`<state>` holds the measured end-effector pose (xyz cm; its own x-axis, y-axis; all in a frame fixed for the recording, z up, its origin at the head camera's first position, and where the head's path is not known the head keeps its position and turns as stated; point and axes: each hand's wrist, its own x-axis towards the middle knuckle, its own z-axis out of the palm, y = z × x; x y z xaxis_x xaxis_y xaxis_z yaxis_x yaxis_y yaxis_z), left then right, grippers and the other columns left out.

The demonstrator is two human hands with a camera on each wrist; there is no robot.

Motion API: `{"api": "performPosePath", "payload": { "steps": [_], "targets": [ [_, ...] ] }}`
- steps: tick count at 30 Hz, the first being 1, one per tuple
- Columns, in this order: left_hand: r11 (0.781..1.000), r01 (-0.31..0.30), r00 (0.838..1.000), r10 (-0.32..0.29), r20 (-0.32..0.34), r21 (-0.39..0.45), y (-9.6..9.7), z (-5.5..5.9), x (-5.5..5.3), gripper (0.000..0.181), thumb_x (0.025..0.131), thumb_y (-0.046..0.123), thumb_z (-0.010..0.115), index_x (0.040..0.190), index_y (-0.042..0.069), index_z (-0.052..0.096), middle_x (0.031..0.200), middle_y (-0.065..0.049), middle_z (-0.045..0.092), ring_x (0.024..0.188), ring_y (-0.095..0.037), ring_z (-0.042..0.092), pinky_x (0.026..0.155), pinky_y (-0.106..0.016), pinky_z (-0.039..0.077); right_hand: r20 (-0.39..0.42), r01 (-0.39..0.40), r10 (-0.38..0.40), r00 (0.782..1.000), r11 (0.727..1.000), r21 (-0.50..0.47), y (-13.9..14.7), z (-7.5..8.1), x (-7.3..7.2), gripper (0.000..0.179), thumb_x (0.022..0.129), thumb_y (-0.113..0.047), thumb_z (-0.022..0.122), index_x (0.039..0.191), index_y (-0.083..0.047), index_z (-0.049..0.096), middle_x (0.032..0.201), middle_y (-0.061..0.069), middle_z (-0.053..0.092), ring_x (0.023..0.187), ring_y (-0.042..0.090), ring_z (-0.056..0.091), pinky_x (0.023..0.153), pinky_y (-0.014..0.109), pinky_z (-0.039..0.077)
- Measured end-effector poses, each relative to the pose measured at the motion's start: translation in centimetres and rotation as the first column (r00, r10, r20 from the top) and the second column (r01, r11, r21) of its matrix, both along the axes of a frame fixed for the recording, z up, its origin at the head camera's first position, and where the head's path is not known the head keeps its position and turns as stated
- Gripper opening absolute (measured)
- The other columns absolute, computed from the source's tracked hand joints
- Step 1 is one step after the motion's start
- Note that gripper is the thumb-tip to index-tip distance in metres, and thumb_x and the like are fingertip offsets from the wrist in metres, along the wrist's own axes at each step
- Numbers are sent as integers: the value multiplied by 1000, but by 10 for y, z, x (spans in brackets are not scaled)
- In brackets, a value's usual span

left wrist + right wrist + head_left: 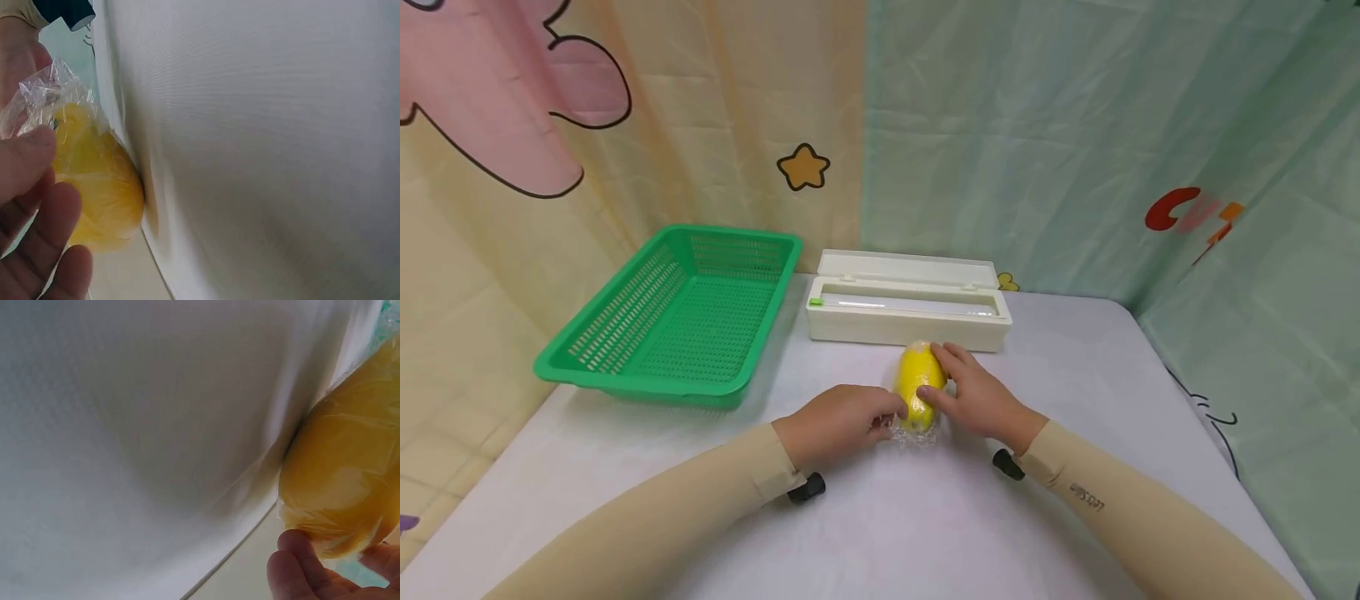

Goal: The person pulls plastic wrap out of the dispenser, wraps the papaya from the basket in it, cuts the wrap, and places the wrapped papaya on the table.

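Note:
A yellow oblong fruit [919, 379], wrapped in clear cling film, lies on the white table in front of the long white box. Loose, crumpled film [62, 87] sticks out from its near end. My left hand [846, 423] is at that end, thumb and index finger pinching the film beside the fruit. From the right, my right hand [981, 396] holds the fruit, thumb on top and fingers round its far side. In the right wrist view, its fingertips [297, 550] touch the wrapped end of the fruit [344, 475].
Behind the fruit stands the white cling film box [910, 329], its lid raised and a roll inside. A green plastic basket [741, 388] sits at the back left of the table [925, 525]. Printed curtains [1000, 125] hang behind and on the right.

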<state>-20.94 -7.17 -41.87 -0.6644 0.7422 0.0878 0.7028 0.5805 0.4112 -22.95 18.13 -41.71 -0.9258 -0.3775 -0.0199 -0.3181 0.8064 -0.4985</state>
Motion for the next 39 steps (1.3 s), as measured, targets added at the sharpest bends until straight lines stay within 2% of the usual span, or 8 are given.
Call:
{"api": "performPosePath", "payload": {
  "steps": [6,11,16,22,27,31,33,39],
  "targets": [
    [995,86,961,-67,-267,60,2,-2,-3,6,93,16,81,96,20,78,105,3,69,97,-13,65,88,-26,57,16,33,-33,999,999,-5,-2,0,0,85,103,-50,64,166,-6,28,169,25,29,148,45,45,118,61,42],
    [986,58,986,-32,-164,156,5,-1,-5,4,98,16,75,100,19,74,126,2,70,123,-18,64,108,-33,54,-14,68,-69,998,998,-16,-7,1,3,87,100,-53,68,164,-6,33,160,23,39,135,39,57,111,54,52],
    [971,-21,1000,20,5,238,9,1,-7,5,103,17,68,108,16,68,115,6,71,108,-11,65,100,-32,56,-11,93,-93,996,994,-55,-9,1,7,88,96,-52,73,162,-7,36,154,20,42,127,36,62,102,48,59],
    [990,84,993,-75,-89,110,5,0,-5,14,94,21,80,103,17,70,125,5,69,117,-14,64,103,-31,55,-19,63,-64,998,997,-45,-5,2,9,75,99,-42,73,157,-8,41,154,18,46,115,31,64,93,43,61],
    [977,201,916,-214,-339,-76,5,0,-3,32,83,32,92,105,21,73,137,-1,65,130,-23,60,112,-35,51,-15,83,-83,996,996,-21,-6,3,6,73,100,-43,72,157,-7,43,152,18,49,110,28,64,90,39,61],
    [974,171,840,-224,-494,-151,9,-3,-5,19,89,20,86,102,21,73,134,0,67,127,-22,61,110,-34,52,1,110,-110,994,993,-31,-7,5,4,71,102,-42,69,157,-5,44,152,20,50,108,28,66,89,38,62],
    [978,152,826,-205,-524,-144,11,-4,-7,12,92,13,81,99,21,75,130,1,69,124,-20,63,107,-32,54,6,111,-111,994,993,-43,-7,5,4,68,104,-40,66,157,-5,44,154,20,50,108,28,67,89,39,62],
    [991,130,906,-131,-402,-28,10,0,-11,7,93,10,78,95,17,76,122,2,73,116,-16,68,101,-30,56,-183,-72,68,981,997,-16,2,7,16,41,100,-19,71,137,-6,60,151,17,52,129,34,61,104,49,57]
  ]
}}
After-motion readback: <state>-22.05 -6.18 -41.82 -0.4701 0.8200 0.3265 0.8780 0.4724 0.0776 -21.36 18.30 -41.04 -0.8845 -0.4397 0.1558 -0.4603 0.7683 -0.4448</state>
